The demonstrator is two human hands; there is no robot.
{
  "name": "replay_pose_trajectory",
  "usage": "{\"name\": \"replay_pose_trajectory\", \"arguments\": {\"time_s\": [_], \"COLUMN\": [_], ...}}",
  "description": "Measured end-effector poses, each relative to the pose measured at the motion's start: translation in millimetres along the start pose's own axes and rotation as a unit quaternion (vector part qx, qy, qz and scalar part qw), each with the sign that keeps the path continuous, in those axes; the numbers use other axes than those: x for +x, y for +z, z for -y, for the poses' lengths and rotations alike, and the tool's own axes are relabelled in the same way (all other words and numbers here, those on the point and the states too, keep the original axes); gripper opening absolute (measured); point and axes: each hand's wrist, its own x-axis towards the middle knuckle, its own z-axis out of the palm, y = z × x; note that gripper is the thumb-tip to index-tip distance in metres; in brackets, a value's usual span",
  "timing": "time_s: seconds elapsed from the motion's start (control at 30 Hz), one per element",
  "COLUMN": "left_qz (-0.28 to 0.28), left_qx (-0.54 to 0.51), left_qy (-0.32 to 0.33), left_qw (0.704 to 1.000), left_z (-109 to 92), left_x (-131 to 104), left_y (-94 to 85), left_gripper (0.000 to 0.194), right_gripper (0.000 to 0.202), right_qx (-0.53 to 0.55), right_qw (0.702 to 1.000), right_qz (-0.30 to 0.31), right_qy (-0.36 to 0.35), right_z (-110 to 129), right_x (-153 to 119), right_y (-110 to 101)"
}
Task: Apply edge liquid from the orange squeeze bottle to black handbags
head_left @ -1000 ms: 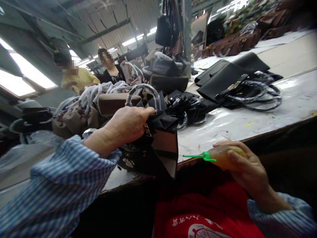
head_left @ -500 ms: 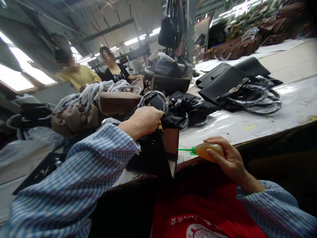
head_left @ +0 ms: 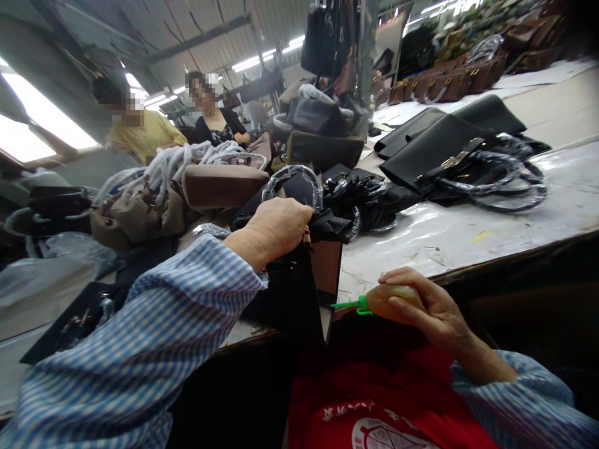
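My left hand (head_left: 281, 227) is closed on the upper part of a black handbag (head_left: 290, 299), beside its plastic-wrapped ring handle and a gold zipper pull (head_left: 307, 237). The bag stands at the table's front edge, with its brownish side facing right; what exactly the fingertips pinch is hidden. In my right hand (head_left: 430, 308) is a squeeze bottle (head_left: 393, 302) of amber liquid, held almost level. Its thin green nozzle (head_left: 346, 305) points left, and the tip is at the bag's lower right edge; I cannot tell whether they touch.
Black bags (head_left: 453, 149) with wrapped handles lie on the white-covered table (head_left: 430, 243) to the right. Taupe bags (head_left: 135, 215) are heaped at the left, near clear plastic (head_left: 42, 274). Two people stand across the table. Brown bags (head_left: 449, 81) line the far right.
The squeeze bottle in my right hand has moved down and slightly left, its nozzle now lower along the bag's edge. My left hand keeps its hold. The view has shifted slightly.
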Motion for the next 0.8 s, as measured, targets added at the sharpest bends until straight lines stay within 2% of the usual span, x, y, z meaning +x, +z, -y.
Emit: {"name": "replay_pose_trajectory", "arguments": {"time_s": [0.13,0.23,0.3,0.43,0.57,0.7,0.8], "left_qz": [0.006,0.003,-0.003,-0.005,-0.010,-0.005,-0.007], "left_qx": [0.009,0.011,0.012,0.016,0.014,0.009,0.011], "left_qy": [-0.007,-0.007,-0.009,-0.011,-0.008,-0.014,-0.016], "left_qw": [1.000,1.000,1.000,1.000,1.000,1.000,1.000], "left_z": [-0.5,-0.8,-1.0,-0.7,-0.9,-4.1,-6.9], "left_x": [-0.3,-1.5,-2.5,-4.0,-4.5,-6.0,-7.5], "left_y": [-1.6,-2.2,-2.0,-0.7,-0.2,-2.4,-4.2], "left_gripper": [0.029,0.029,0.030,0.030,0.030,0.030,0.031], "right_gripper": [0.017,0.015,0.016,0.016,0.016,0.016,0.016], "right_qx": [-0.017,-0.015,-0.012,-0.037,-0.025,-0.040,-0.021], "right_qw": [0.999,1.000,1.000,0.998,1.000,0.998,0.999], "right_qz": [-0.042,0.000,0.005,-0.044,0.010,-0.054,-0.013], "right_qy": [-0.014,-0.010,-0.016,-0.026,0.000,0.004,0.033], "right_z": [4.7,5.6,5.8,9.3,15.2,15.6,14.8], "right_x": [0.7,-1.4,-3.5,-4.9,-2.1,-1.7,-4.3], "right_y": [1.0,1.2,2.1,5.4,6.7,7.4,8.0]}}
